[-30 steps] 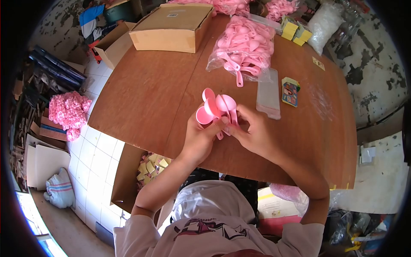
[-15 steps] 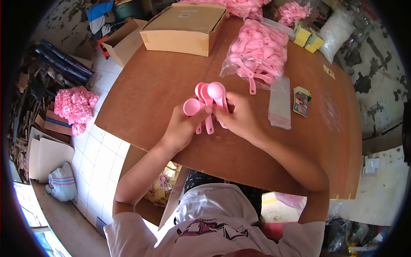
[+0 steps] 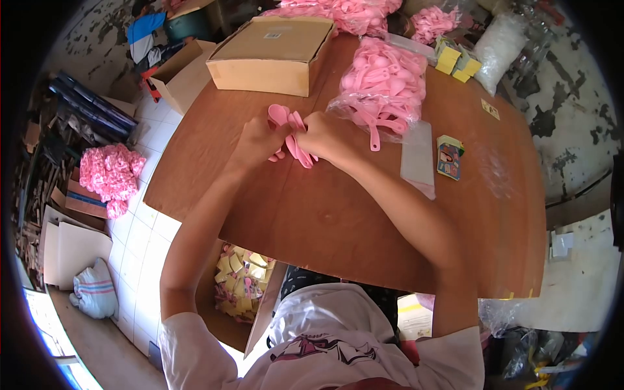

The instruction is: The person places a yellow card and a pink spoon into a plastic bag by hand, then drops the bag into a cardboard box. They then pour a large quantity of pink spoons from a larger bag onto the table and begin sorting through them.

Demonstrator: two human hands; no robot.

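Note:
Several pink plastic measuring spoons [image 3: 278, 115] are bunched between my two hands above the wooden table [image 3: 325, 214]. My left hand [image 3: 260, 140] is closed round part of the bunch, with a bowl showing above the fingers and handle ends below. My right hand [image 3: 320, 138] pinches more of the spoons, their handles slanting down to the right. The fingers hide how many spoons each hand has. To the right of my hands lies an open clear plastic bag [image 3: 344, 107] full of pink spoons [image 3: 383, 81], one handle sticking out toward me.
Clear plastic sleeves [image 3: 417, 159] and a stack of printed cards [image 3: 450, 157] lie on the right. A closed cardboard box [image 3: 260, 75] stands at the back left; yellow card stacks [image 3: 456, 58] sit far right. An open box of yellow packs [image 3: 244, 279] is below the table edge.
Both hands have moved up and left with the spoons. The spoons, fanned out before, are now bunched and turned between closer fingers.

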